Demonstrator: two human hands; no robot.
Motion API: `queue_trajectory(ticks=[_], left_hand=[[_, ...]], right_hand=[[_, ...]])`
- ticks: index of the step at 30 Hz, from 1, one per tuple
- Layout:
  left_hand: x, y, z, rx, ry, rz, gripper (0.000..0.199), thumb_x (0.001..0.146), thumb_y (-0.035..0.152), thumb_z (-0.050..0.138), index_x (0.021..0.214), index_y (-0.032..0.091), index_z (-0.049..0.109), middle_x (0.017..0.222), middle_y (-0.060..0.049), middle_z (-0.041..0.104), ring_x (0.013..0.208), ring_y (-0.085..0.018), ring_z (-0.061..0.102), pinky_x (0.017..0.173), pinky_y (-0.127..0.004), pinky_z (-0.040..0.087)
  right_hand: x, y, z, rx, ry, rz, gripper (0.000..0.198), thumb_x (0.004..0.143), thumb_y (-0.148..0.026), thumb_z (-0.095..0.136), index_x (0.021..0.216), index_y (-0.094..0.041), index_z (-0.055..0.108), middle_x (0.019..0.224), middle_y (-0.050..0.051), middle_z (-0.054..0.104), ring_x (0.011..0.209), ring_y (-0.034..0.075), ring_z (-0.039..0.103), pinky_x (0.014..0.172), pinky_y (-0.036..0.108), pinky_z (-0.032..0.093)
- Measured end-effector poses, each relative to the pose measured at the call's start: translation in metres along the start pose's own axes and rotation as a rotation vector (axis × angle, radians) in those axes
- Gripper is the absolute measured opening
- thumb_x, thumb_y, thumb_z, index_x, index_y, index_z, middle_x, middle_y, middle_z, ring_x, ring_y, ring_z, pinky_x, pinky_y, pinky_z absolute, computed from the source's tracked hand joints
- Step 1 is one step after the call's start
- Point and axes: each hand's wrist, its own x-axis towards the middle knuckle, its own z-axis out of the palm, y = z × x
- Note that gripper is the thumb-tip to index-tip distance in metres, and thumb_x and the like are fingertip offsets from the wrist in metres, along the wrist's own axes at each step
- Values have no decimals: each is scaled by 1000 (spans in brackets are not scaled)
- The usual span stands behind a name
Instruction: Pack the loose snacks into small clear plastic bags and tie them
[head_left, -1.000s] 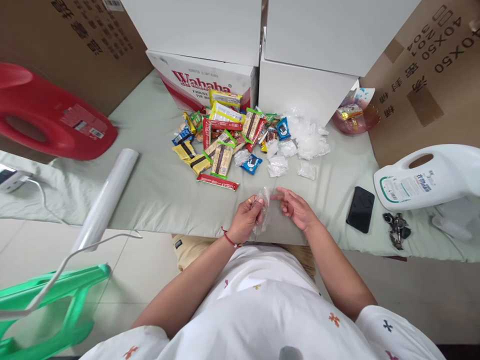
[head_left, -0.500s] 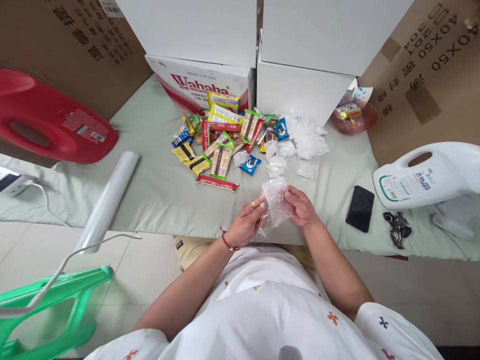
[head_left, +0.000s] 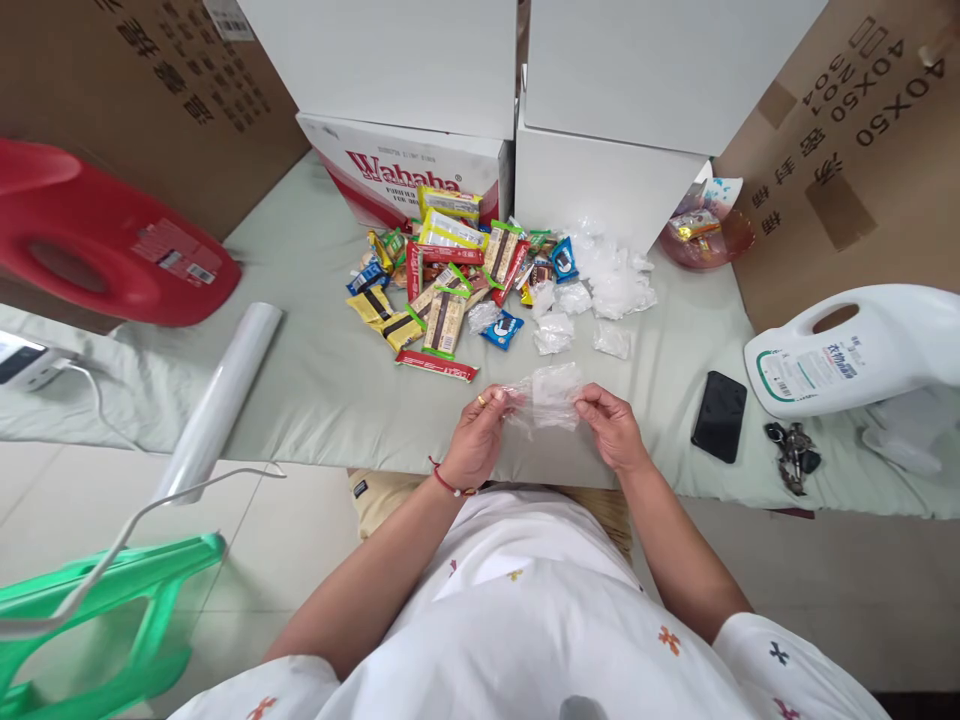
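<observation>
Holding clear plastic (head_left: 556, 388) above the near side of the table (head_left: 330, 400), between left hand (head_left: 475, 435) and right hand (head_left: 616, 428), with fingers pinched closed on opposite ends; best to tug lightly and evenly, smoothing creases without tearing.

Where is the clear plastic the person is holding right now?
In the head view, the clear plastic is near the centre, held between the left hand and right hand, just below the crumpled clear packets.
</observation>
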Motion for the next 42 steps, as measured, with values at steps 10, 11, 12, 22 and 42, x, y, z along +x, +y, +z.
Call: queue_trajectory(ticks=[10, 11, 12, 22, 42], left_hand=[[-1, 23, 5, -109, 12, -134, 44, 70, 53, 86, 92, 18, 73, 98, -4, 77, 43, -3, 45, 41, -22, 33], [-3, 23, 5, -79, 1, -123, 43, 70, 53, 86, 92, 18, 74, 99, -5, 78, 42, -3, 45, 41, -22, 33], [-4, 23, 5, -48, -11, -105, 42, 71, 53, 85, 91, 18, 74, 100, -6, 78, 42, -4, 46, 41, -23, 34], [-6, 22, -2, 200, 36, 131, 41, 85, 59, 72, 96, 20, 79, 58, 2, 66, 45, -9, 47, 51, -26, 36], [6, 22, -26, 239, 233, 315, 40, 91, 57, 65, 104, 21, 76, 98, -3, 76, 43, -3, 46, 42, -22, 36]], right_hand=[[-14, -22, 11, -19, -233, -44, 35, 91, -59, 65, 85, -26, 75, 89, 5, 64, 81, 21, 57, 80, 37, 47], [-11, -23, 11, 61, -164, 0, 40, 91, -64, 61, 89, -27, 75, 91, 6, 66, 80, 20, 57, 77, 35, 48], [-8, -25, 12, 140, -98, 44, 45, 90, -69, 58, 93, -27, 75, 93, 6, 67, 80, 20, 57, 75, 34, 48], [7, -38, 11, 69, -56, 153, 39, 73, -58, 83, 71, -23, 66, 66, -3, 53, 58, 11, 39, 59, 27, 36], [7, -35, -7, 60, 224, 40, 40, 77, -54, 82, 70, -21, 59, 66, -5, 45, 60, 10, 37, 56, 25, 33]])
